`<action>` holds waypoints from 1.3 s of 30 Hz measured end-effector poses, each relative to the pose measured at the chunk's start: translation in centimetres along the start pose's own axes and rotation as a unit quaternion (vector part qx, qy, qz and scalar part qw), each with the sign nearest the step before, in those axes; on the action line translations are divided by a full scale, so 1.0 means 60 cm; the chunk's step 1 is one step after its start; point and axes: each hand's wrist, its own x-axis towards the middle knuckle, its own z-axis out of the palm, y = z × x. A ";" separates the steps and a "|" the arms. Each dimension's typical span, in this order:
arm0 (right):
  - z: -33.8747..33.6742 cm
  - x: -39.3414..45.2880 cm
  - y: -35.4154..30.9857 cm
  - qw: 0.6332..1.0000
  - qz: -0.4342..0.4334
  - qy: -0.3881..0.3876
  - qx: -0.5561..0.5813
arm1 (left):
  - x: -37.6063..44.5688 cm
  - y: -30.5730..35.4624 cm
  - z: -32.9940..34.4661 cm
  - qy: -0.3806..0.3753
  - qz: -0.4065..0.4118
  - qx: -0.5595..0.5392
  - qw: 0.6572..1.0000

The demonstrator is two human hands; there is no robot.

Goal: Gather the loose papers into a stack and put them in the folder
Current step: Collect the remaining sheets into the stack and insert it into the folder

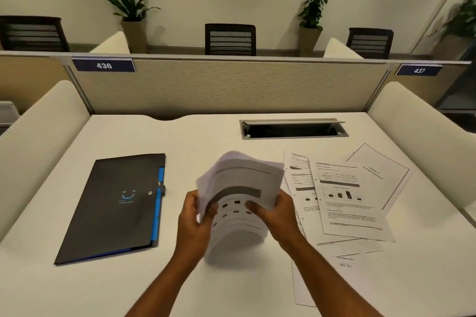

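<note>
Both hands hold a bundle of printed papers (239,195) above the middle of the white desk; the sheets are blurred with motion. My left hand (195,216) grips the bundle's left edge and my right hand (275,211) grips its right edge, thumbs on the top sheet. To the right, several loose papers (353,201) with tables and bar charts lie overlapping on the desk. A closed black folder (116,206) with a blue spine edge and a smile logo lies flat to the left of my hands.
The white desk (206,136) has an open cable slot (293,129) at the back right. A beige partition (231,85) closes the far side, and padded white side dividers stand left and right. Chairs and potted plants are beyond it.
</note>
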 end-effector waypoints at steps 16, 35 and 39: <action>-0.010 0.002 -0.025 0.997 -0.051 0.053 0.005 | 0.000 0.027 0.004 0.043 0.059 -0.058 0.996; 0.011 -0.014 0.020 0.995 -0.002 0.093 -0.044 | -0.002 -0.027 0.024 -0.016 -0.030 -0.029 0.999; 0.024 -0.022 0.030 0.994 0.028 0.100 -0.047 | 0.006 -0.038 0.021 0.003 -0.077 0.002 0.997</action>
